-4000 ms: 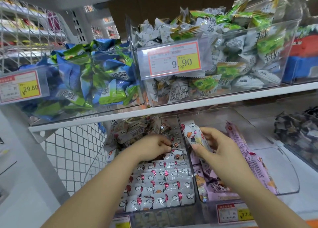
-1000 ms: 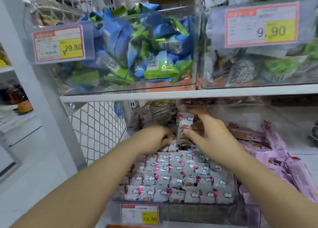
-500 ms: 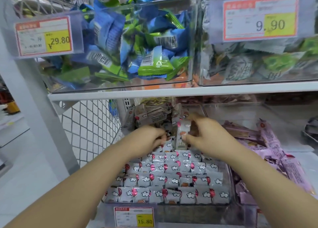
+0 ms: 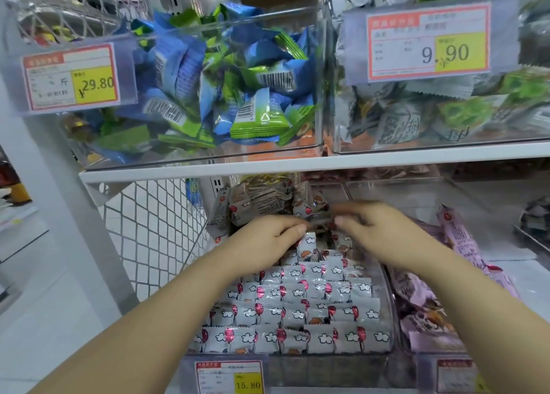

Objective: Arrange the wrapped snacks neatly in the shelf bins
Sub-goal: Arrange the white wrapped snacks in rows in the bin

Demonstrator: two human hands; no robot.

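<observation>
Lower shelf, seen from the head camera. The clear bin (image 4: 327,370), marked by a price tag reading 15.80 (image 4: 229,377) on its front wall, serves as the reference.

- The front and middle of the bin hold white snacks with balloon and cloud prints (image 4: 297,313), laid in overlapping rows.
- At the rear of the bin lies a loose pile (image 4: 262,200) of the same packets, unsorted and tilted.
- The left hand (image 4: 268,236) and right hand (image 4: 375,230) meet over the rear of the bin, just in front of the pile. Each has its fingers curled and pinches one end of a single wrapped snack (image 4: 318,222), which is blurred.
- To the right of the bin, purple packets (image 4: 422,304) lie in a neighbouring container.
- To the left of the bin stands a white wire mesh panel (image 4: 154,230).
- Above the bin runs a white shelf edge (image 4: 297,163). It carries blue and green packets (image 4: 226,81) and, further right, grey and green packets (image 4: 446,117).
</observation>
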